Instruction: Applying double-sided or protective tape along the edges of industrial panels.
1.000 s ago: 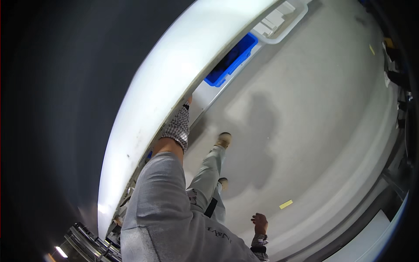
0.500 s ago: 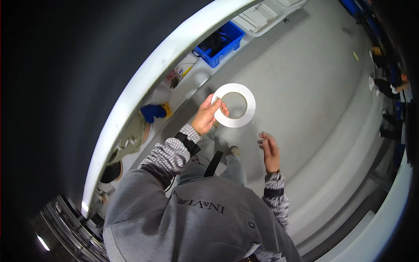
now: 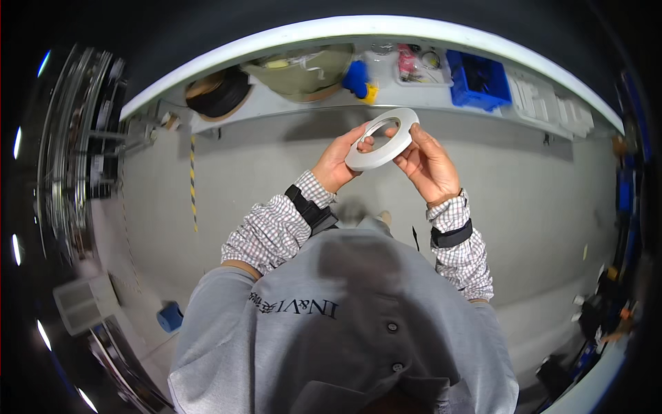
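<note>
A roll of white tape (image 3: 376,160), tilted, is held up between my two hands above the floor. My left hand (image 3: 339,160) grips its left side, with the thumb outside and fingers curled through the central hole. On the right side of the ring, my right hand (image 3: 429,165) touches the outer edge, its thumb and fingers pinching the rim. Checked sleeves with black bands cover both wrists.
Ahead is a white-edged bench (image 3: 331,31) with a lower shelf. On that shelf are a blue crate (image 3: 479,81), a white tray (image 3: 422,81), a blue and yellow object (image 3: 360,81) and a dark round roll (image 3: 219,95). Yellow-black tape (image 3: 194,183) marks the floor at left.
The view has swung round to face the bench. My right hand, free and apart before, has come up to the tape roll and taken its right side. The roll has tilted.
</note>
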### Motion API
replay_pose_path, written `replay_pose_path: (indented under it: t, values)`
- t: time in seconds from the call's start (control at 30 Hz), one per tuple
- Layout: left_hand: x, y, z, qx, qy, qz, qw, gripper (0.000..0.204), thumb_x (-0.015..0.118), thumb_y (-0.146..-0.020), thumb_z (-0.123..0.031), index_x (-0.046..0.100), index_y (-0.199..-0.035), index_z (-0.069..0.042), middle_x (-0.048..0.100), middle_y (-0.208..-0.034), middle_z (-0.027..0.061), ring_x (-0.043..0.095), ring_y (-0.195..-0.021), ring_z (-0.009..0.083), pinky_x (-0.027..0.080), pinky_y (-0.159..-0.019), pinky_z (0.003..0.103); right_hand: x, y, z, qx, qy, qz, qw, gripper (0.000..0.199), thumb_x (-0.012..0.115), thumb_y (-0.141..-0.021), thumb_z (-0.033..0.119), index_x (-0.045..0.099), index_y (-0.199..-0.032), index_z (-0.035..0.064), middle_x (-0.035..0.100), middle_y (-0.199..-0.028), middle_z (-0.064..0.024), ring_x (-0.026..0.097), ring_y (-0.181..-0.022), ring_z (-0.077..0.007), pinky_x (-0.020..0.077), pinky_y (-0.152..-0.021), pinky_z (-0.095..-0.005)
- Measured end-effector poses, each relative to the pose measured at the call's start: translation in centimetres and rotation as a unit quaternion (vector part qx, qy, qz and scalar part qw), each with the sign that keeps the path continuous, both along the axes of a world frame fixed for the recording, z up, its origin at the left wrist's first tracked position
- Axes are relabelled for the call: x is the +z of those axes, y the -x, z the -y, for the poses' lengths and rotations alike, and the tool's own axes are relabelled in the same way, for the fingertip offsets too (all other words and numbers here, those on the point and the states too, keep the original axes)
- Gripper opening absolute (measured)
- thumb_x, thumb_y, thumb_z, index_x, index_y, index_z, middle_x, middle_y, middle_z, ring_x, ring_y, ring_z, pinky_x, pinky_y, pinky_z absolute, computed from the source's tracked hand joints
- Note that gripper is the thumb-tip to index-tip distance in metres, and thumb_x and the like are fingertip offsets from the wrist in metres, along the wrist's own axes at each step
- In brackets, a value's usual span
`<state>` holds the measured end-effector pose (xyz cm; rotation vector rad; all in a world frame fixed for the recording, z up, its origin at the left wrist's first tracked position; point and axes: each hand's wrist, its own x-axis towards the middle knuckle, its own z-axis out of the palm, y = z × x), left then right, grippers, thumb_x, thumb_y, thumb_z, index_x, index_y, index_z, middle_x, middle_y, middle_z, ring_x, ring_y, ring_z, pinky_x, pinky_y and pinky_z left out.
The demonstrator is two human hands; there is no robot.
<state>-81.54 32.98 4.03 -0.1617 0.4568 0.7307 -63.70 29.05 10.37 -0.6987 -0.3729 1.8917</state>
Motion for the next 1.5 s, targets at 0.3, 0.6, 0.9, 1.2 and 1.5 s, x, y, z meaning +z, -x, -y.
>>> replay_pose_path:
  t: [0.3,0.6,0.9,1.2,1.5]
  values:
    - [4.1,2.0,5.7,0.231,0.0,-0.077,0.97,0.017,0.043,-0.09,-0.018,0.047,-0.099,-0.004,0.052,-0.075,0.001,0.052,-0.06,0.008,0.05,-0.057,0.023,4.2,3.4,1.7,0.159,-0.13,0.015,0.979,0.033,0.058,-0.082,0.01,0.046,-0.111,0.0012,0.059,-0.101,-0.0079,0.056,-0.098,-0.0183,0.0423,-0.087,-0.0316]
    - [9.4,-1.0,7.4,0.403,-0.181,-0.295,0.847,0.025,0.039,-0.093,-0.022,0.046,-0.112,-0.009,0.054,-0.099,0.0016,0.052,-0.087,0.0114,0.043,-0.08,0.028,4.9,2.2,0.3,0.122,-0.207,0.016,0.971,0.038,0.045,-0.088,0.013,0.037,-0.121,-0.0025,0.053,-0.079,-0.0048,0.051,-0.074,-0.0166,0.038,-0.065,-0.0257]
    - [17.0,5.1,12.0,0.329,-0.558,-0.62,0.443,0.025,0.053,-0.084,-0.006,0.058,-0.108,-0.001,0.061,-0.091,0.0085,0.055,-0.08,0.0144,0.043,-0.07,0.024,7.4,5.0,-0.8,0.224,-0.354,0.054,0.906,0.061,0.035,-0.089,0.049,0.054,-0.095,-0.0091,0.032,-0.045,0.001,0.034,-0.047,-0.0134,0.0291,-0.051,-0.0252]
    - [21.5,4.7,16.9,0.293,-0.583,-0.711,0.262,0.027,0.068,-0.067,0.0,0.062,-0.093,-0.001,0.063,-0.076,0.0093,0.057,-0.06,0.0146,0.046,-0.054,0.024,8.2,6.1,0.2,0.316,-0.368,-0.013,0.874,0.066,0.037,-0.085,0.056,0.054,-0.086,-0.007,0.032,-0.041,0.0025,0.032,-0.042,-0.0111,0.0318,-0.051,-0.0254]
    - [21.5,-0.1,22.1,0.384,-0.542,-0.712,0.228,0.022,0.068,-0.067,0.001,0.061,-0.088,0.0,0.062,-0.077,0.0097,0.06,-0.062,0.015,0.048,-0.054,0.023,9.2,4.1,4.0,0.371,-0.22,-0.217,0.876,0.065,0.025,-0.088,0.057,0.057,-0.091,-0.0003,0.025,-0.041,0.0047,0.025,-0.043,-0.0098,0.0311,-0.06,-0.0237]
